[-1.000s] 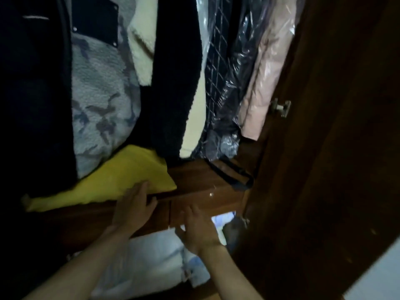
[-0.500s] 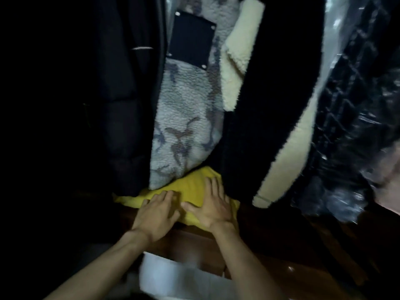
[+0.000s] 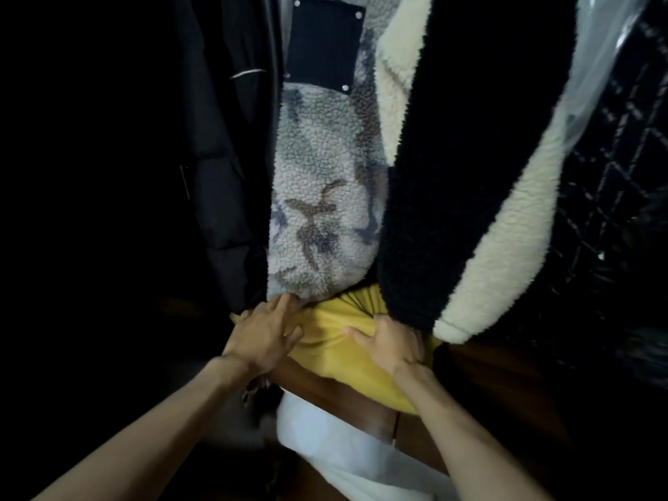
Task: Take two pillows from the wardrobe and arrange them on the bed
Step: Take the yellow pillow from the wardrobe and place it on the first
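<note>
A yellow pillow (image 3: 338, 347) lies on the brown wooden shelf (image 3: 480, 370) inside the wardrobe, its back part hidden under hanging coats. My left hand (image 3: 262, 336) lies on the pillow's left end with fingers spread, fingertips touching the fleece coat above. My right hand (image 3: 388, 347) grips the pillow's right side, and the fabric bunches into folds under its fingers. Only one pillow shows.
Hanging close above are a black puffer jacket (image 3: 224, 168), a grey camouflage fleece (image 3: 321, 211), a black coat with cream fleece lining (image 3: 470, 182) and a plastic-covered checked garment (image 3: 614, 168). Something white (image 3: 325, 439) sits below the shelf. The left side is dark.
The view has come closer to the pillow. My right hand went from lying flat to gripping the bunched fabric, and my left hand slid to the pillow's left end.
</note>
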Available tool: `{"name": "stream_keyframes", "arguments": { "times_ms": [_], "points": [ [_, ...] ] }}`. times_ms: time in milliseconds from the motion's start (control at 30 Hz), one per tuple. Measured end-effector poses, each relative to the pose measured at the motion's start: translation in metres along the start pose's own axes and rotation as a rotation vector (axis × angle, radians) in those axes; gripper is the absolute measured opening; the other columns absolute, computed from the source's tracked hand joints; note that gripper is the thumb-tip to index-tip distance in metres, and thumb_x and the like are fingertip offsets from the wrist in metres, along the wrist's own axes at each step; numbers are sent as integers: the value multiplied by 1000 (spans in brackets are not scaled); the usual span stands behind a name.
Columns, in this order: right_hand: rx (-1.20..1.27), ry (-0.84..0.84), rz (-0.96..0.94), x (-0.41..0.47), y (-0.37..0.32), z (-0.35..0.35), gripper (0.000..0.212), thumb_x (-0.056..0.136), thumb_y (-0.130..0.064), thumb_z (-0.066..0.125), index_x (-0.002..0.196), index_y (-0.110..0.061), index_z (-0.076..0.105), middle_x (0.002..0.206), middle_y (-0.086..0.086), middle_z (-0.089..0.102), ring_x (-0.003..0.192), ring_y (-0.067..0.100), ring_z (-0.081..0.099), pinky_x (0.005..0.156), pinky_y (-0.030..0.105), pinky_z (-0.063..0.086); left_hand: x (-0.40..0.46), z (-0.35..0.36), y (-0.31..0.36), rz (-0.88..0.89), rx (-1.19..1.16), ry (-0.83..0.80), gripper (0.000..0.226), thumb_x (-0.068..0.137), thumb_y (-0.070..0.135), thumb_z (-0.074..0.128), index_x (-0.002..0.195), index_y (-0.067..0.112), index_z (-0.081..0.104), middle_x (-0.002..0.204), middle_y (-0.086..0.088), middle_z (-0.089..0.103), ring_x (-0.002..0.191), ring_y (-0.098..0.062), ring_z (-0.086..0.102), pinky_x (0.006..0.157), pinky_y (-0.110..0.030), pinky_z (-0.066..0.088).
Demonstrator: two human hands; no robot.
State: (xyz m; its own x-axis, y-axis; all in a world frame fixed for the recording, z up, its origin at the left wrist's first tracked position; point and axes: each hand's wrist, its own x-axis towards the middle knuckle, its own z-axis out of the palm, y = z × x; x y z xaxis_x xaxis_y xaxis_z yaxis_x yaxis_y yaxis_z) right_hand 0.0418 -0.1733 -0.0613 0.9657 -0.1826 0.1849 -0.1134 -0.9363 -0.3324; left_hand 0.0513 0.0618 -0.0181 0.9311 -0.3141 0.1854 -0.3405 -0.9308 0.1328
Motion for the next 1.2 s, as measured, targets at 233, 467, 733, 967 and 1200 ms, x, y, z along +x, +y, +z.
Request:
{"name": "stream_keyframes", "arguments": {
  "times_ms": [233,467,733,967,1200],
  "points": [
    [61,5,19,-79,24,-23,61,73,-88,51,77,-27,50,95,11,73,94,36,68,73,41,52,22,6,21,-16,-296,-24,87,92,67,54,159,19,26,165,-4,26,150,-27,30,118,-47,34],
    [9,-123,61,-128,24,-20,86,66,-96,42,113,-27,63,103,5,69,102,32,65,74,41,44,16,22,24,-144,-327,-101,106,89,79,39,163,17,-6,172,-4,1,156,-27,17,124,-51,24],
    [-192,111,22,-95,39,-9,129,51,-108,30,139,-15,41,142,10,44,137,33,35,120,53,19,-49,83,19,-402,-419,-142,152,46,112,25,163,16,4,172,-4,9,156,-25,11,123,-65,12],
    [-181,137,142,-52,46,21,145,44,-112,31,149,-12,35,153,11,42,144,31,29,118,55,19,-23,118,31,-425,-326,16,130,54,108,33,138,9,38,148,-17,40,139,-37,34,113,-65,29],
    [-245,23,23,-31,39,4,101,48,-107,42,89,-19,71,97,7,76,89,26,71,75,35,51,-32,112,24,-460,-487,43,94,53,98,52,95,14,47,88,-5,67,90,-32,68,82,-51,56]
  ]
}}
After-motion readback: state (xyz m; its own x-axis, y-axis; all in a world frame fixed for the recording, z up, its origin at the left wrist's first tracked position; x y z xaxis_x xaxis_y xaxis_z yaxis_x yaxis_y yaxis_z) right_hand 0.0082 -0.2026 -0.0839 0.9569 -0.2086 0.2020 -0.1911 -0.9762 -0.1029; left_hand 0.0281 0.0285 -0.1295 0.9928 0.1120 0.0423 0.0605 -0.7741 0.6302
